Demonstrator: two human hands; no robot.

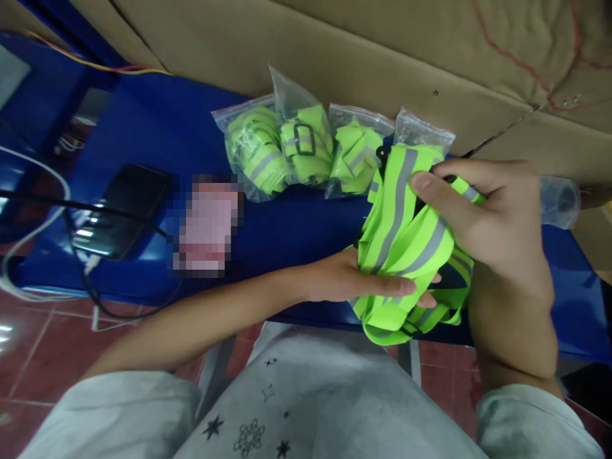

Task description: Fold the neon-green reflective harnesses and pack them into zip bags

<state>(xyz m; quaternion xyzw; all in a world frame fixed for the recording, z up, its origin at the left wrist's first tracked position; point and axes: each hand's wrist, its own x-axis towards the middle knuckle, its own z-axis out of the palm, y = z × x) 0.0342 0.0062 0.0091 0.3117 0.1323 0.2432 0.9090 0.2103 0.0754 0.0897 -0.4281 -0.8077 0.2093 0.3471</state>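
Observation:
A bundle of neon-yellow reflective straps (pixel 396 229) with grey stripes is held in front of me, above the front part of the blue table (pixel 282 236). My left hand (pixel 351 277) grips its lower left side, the thumb lying across the straps. Higher up on the right, my right hand (pixel 492 204) pinches the strap ends between thumb and fingers, near dark buckle parts. Loops of strap hang below both hands. Just behind the bundle lies a clear zip bag (pixel 423 127), partly covered by it; whether straps are inside cannot be told.
Along the table's back lie three clear bags of the same straps: a left bag (pixel 255 150), a middle bag (pixel 306 140) and a right bag (pixel 358 153). A black power bank or phone (pixel 127 207) with cables lies left, beside a pixelated item (pixel 209 226). Cardboard (pixel 335 57) stands behind.

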